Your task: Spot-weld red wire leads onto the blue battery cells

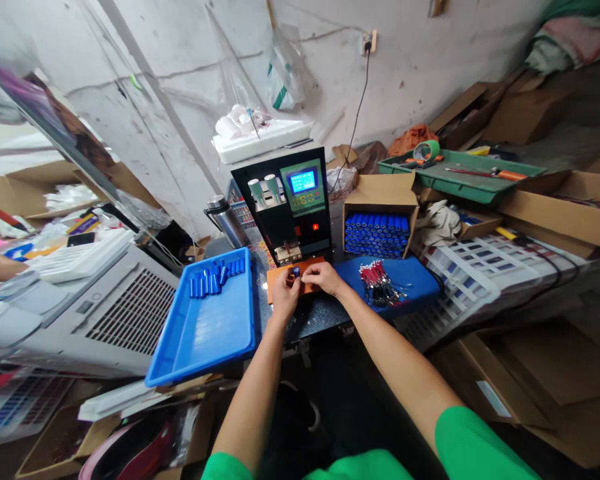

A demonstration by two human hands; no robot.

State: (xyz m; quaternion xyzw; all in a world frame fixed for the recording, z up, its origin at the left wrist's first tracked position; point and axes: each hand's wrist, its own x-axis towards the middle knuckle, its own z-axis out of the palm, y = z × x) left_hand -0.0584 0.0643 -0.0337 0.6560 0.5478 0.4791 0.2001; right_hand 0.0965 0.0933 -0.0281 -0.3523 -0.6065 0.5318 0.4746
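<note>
My left hand (285,293) is closed round a blue cylindrical battery cell (296,272), just below the electrodes (287,253) of a black spot welder (307,237) with a lit screen. From the other side, my right hand (323,277) pinches close to the cell's top; whatever is between its fingers is too small to make out. Both hands are over an orange block (275,275) at the welder's foot. To the right, a bundle of red and black wire leads (380,280) lies on a blue surface (420,277).
Left is a blue tray (215,340) with several blue cells (213,280). A cardboard box (380,190) packed with blue cells (377,233) stands right of the welder. Behind the tray is a steel flask (230,220). Far right are a green tray (470,177) and white crates (455,280).
</note>
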